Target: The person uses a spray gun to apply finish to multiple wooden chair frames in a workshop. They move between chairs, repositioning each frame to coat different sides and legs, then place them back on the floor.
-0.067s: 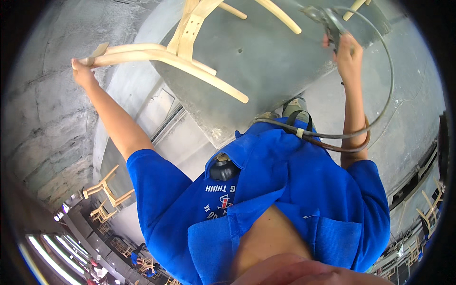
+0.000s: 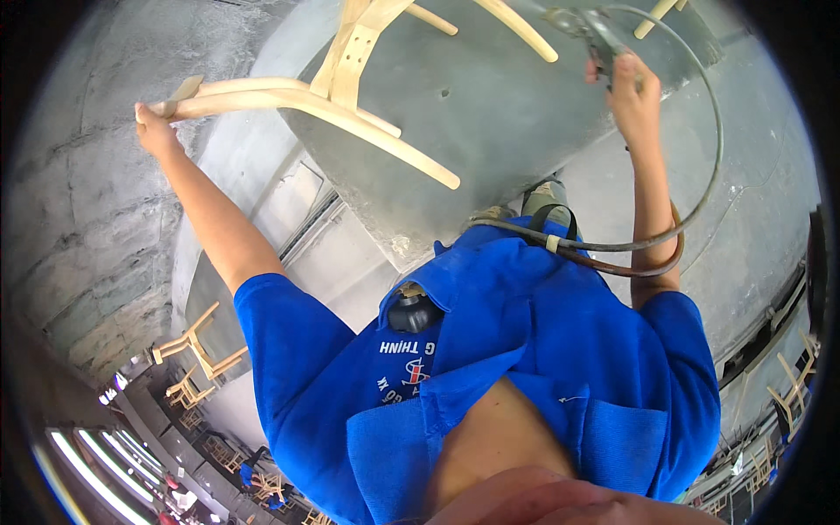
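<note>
Left hand [image 2: 157, 133]: closed on the far-left end of a pale wooden chair frame [image 2: 347, 74], right by the small flat piece [image 2: 185, 90] there. Arm out nearly straight. Right hand [image 2: 636, 96]: wrapped round the grip of a metal spray gun [image 2: 602, 42]; trigger finger detail too blurred to call.

Frame sits upper centre-left, above the grey tabletop [image 2: 503, 114], cut off by the top edge of the view. Can't tell if it rests on anything out of view.

Handling, my read: bare wood, stiff, moderate to light, not slippery dry; faces could mark. End grip gives good leverage for turning but poor balance; for lifting, take it near the drilled upright, closer to the middle.

Gun: rigid, compact, probably a bit front-heavy; hold by the handle, as now. Hose [image 2: 719, 131] loops from it past the right forearm toward the waist, likely springy, so expect some tug at the wrist.
</note>
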The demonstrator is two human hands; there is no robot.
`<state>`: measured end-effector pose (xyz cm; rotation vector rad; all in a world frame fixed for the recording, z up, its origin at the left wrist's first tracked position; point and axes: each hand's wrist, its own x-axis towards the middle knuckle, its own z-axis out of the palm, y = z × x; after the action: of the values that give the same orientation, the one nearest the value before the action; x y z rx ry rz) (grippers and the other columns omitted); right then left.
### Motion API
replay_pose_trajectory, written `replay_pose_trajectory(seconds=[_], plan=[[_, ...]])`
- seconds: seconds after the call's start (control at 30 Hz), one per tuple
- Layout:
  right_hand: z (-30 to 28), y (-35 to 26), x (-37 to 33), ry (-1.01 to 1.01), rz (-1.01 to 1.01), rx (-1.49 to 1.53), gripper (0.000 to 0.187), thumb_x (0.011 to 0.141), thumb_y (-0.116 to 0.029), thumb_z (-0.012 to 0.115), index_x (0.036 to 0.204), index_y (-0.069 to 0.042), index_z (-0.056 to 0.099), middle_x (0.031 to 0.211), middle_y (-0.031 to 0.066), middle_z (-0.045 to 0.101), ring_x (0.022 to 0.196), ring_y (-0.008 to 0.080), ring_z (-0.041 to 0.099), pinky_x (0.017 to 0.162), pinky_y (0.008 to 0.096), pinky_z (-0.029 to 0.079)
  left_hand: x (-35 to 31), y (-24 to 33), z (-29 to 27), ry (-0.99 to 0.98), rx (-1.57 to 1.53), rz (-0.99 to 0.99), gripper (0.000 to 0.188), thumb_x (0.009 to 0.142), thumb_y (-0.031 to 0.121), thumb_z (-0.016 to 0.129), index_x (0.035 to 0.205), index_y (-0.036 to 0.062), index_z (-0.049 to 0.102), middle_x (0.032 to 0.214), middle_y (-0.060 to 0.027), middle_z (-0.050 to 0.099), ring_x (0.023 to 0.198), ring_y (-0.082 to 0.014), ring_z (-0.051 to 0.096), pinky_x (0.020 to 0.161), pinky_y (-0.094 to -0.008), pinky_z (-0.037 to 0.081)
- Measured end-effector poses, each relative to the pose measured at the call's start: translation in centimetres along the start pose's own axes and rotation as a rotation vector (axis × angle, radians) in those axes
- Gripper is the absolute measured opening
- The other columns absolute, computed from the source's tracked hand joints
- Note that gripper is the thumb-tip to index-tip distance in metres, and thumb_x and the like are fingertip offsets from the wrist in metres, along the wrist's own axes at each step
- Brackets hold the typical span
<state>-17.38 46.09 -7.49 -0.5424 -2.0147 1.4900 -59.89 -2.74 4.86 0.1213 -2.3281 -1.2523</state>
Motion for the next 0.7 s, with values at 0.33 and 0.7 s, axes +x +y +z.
replay_pose_trajectory(seconds=[0.33,0.7], plan=[[4.1,0.6,-3.3,-0.442,0.113,0.116,0.067,0.106,-0.058,0.033,0.102,-0.001,0.067,0.08,0.0039,0.068,0.059,0.0056,0.052,0.047,0.0212,0.036,-0.5,-0.5,0.0,-0.03,-0.038,0.13,0.063,0.095,0.051,0.061,0.131,-0.0002,0.061,0.127,-0.0203,0.065,0.117,-0.0304,0.062,0.101,-0.0409,0.047],[4.0,-5.1,-4.9,-0.087,0.215,0.39,0.085,0.101,-0.072,0.025,0.111,0.002,0.065,0.078,0.0046,0.065,0.065,0.011,0.061,0.045,0.0219,0.034,-2.6,2.4,-4.0,-0.143,0.119,0.219,0.069,0.086,0.051,0.074,0.129,-0.002,0.065,0.127,-0.0207,0.067,0.12,-0.0294,0.062,0.105,-0.0394,0.045]])
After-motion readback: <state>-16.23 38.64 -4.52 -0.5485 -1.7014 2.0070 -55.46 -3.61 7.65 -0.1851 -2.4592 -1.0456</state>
